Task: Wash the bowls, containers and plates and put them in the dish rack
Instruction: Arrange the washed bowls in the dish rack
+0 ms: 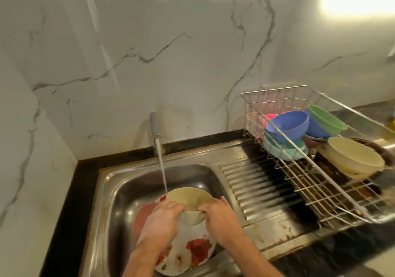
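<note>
Bowls are the business here, and one pale cream plastic bowl (189, 199) is under wash: both hands hold it over the stainless steel sink basin (128, 191), its mouth tipped away from the person. The left hand (165, 214) curls its fingers round the near-left rim, and the right hand (218, 212) grips the near-right rim, fingers bent over the edge. A thin stream of water (162, 169) from the grey tap (154, 127) lands on the rim at the far side from the grip.

Directly beneath the hands a white plate with red flower print (192, 251) leans in the basin, and a dull pink plate (143, 214) lies just left of the left hand. Both look unwashed, so the task seems partway through.

Judging by the running water, the step in hand is rinsing this bowl. The next move would call for lifting it clear of the basin's right edge and carrying it rightward over the ribbed steel drainboard (256, 187) to the wire dish rack (310, 176).

That rack, well to the right of the grip, already holds a blue bowl (288, 125), a green bowl (327, 116), a teal bowl (282, 150) and a second cream bowl (354, 159). Its near end shows bare wire, which looks like the open room for setting down. The rack's raised front rail is the edge to clear.
</note>
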